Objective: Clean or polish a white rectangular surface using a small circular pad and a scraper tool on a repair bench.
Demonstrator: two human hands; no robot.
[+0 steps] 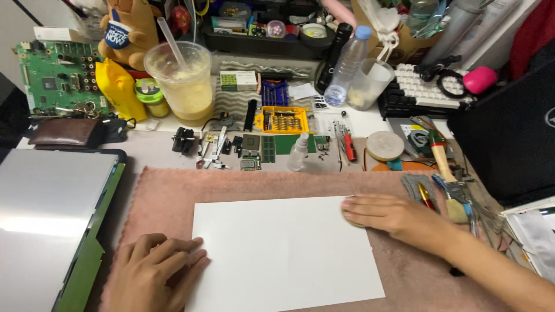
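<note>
A white rectangular sheet [283, 254] lies flat on a pink cloth mat [260, 185] in front of me. My left hand [153, 274] rests palm down at the sheet's near left corner, fingertips on its edge. My right hand [390, 215] lies flat on the sheet's far right corner, fingers pointing left, with a pale round pad [350, 218] pressed under the fingers. Neither hand grips the sheet.
A silver laptop lid [49, 219] lies to the left. Behind the mat are small circuit parts [251, 151], a spray bottle [299, 153], a yellow screwdriver bit case [283, 120], a drink cup [185, 81], a water bottle [346, 66]. A brush [445, 167] and tools lie right.
</note>
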